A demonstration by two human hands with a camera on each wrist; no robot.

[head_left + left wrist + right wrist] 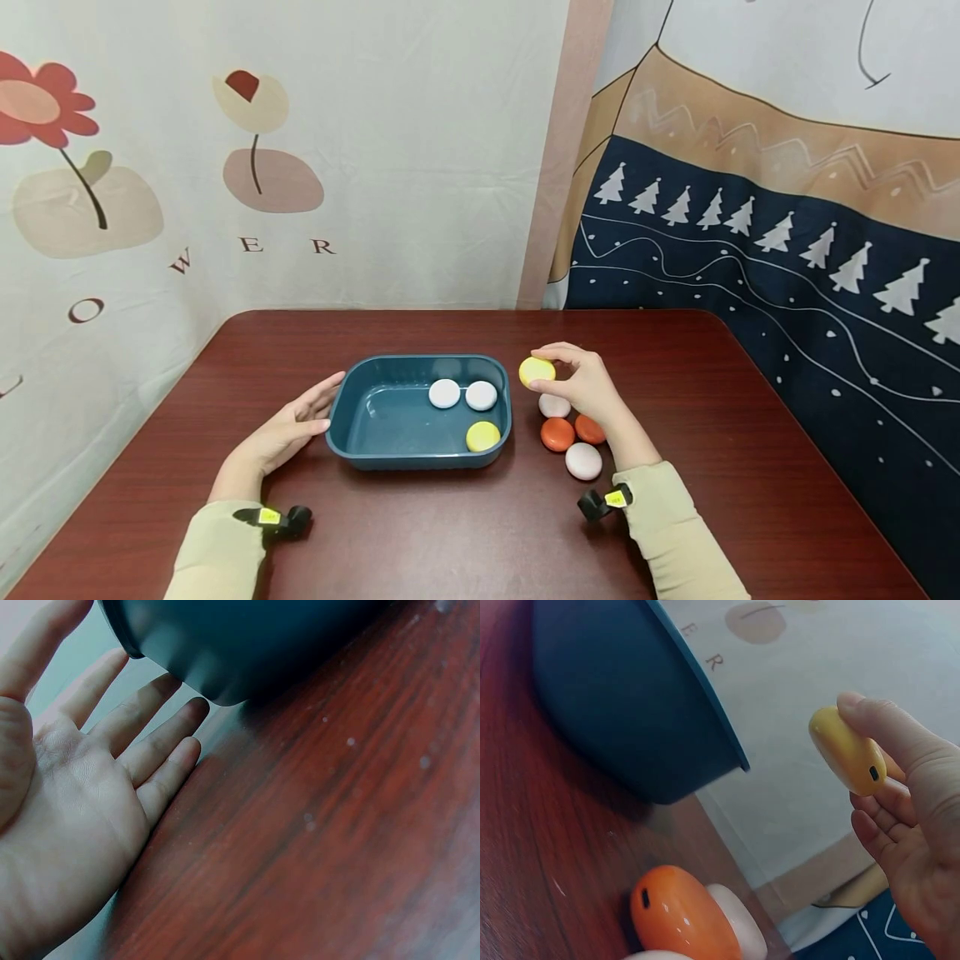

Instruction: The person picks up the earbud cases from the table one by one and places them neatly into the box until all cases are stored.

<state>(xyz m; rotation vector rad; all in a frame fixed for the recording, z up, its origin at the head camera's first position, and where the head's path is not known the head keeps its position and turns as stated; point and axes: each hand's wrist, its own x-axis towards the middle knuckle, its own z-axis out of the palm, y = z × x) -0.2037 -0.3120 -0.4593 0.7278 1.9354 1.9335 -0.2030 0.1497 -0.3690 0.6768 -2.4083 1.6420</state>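
A blue rectangular tray stands on the table, holding two white round pieces and a yellow one. At its left end my left hand has its fingers extended, fingertips right at the wall; the left wrist view shows the open palm. My right hand pinches a yellow rounded piece between thumb and fingers, raised beside the tray's right end. In the right wrist view this piece has a small dark slot in its side.
Right of the tray, below the right hand, lie two orange pieces and two white pieces, grouped closely. The brown wooden table reaches back to printed cloth hangings. Each wrist wears a small black camera.
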